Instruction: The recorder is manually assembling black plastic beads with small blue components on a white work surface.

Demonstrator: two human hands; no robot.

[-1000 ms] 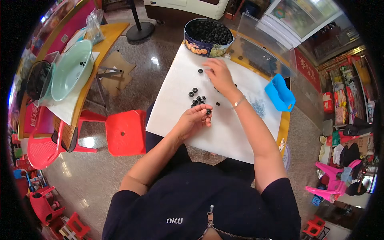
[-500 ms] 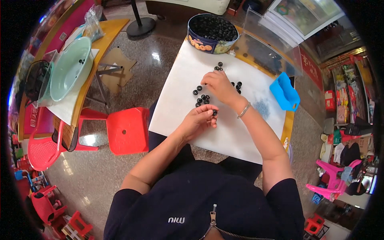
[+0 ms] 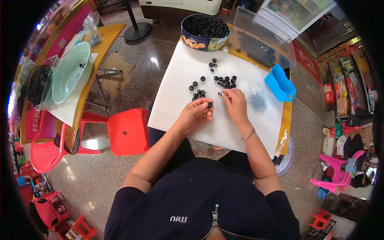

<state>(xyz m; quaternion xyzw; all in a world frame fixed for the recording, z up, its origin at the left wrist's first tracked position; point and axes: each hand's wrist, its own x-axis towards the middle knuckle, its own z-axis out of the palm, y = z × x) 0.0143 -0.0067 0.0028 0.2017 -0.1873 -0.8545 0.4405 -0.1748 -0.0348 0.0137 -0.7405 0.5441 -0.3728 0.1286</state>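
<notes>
Pinches a black ring (image 3: 209, 105) with the left hand (image 3: 194, 115), just left of a squarish black piece (image 3: 220, 94) at the tip of the right hand (image 3: 237, 105); cannot tell if grasped.

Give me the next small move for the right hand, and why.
Perhaps bring the small black piece toward the round black piece: the right hand has its fingertips at the first; the left hand holds the second nearby.

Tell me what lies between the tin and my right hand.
Small black parts lie in loose groups on the white surface, as the head view shows.
</notes>
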